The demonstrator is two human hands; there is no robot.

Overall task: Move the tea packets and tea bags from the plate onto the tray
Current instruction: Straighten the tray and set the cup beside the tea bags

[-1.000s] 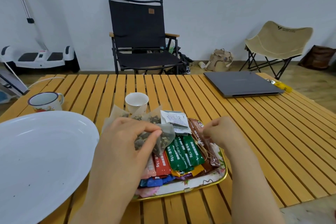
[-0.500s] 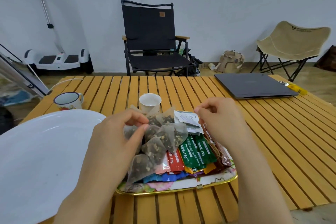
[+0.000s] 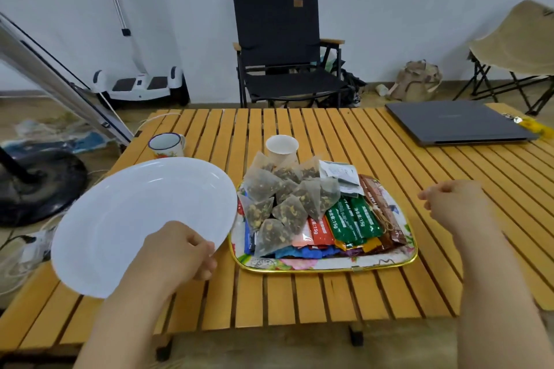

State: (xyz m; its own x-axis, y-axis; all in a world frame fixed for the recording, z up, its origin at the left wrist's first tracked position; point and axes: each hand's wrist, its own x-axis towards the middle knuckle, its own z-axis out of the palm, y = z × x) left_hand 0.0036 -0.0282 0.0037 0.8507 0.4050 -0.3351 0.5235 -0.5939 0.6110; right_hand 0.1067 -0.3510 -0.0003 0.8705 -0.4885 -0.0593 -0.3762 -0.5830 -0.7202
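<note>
Your left hand (image 3: 177, 252) grips the near rim of the white plate (image 3: 126, 213), fingers curled under its edge, the plate lying bare on the slatted wooden table (image 3: 299, 302). Your right hand (image 3: 452, 204) hovers right of the tray (image 3: 329, 266), fingers loosely curled and holding nothing. On the gold-rimmed tray the pyramid tea bags (image 3: 287, 201) are heaped over the coloured tea packets (image 3: 353, 225). Just beyond stands a paper cup (image 3: 281, 148), an enamel mug (image 3: 166, 145) to its left, and a closed laptop (image 3: 455, 121) at the far right.
</note>
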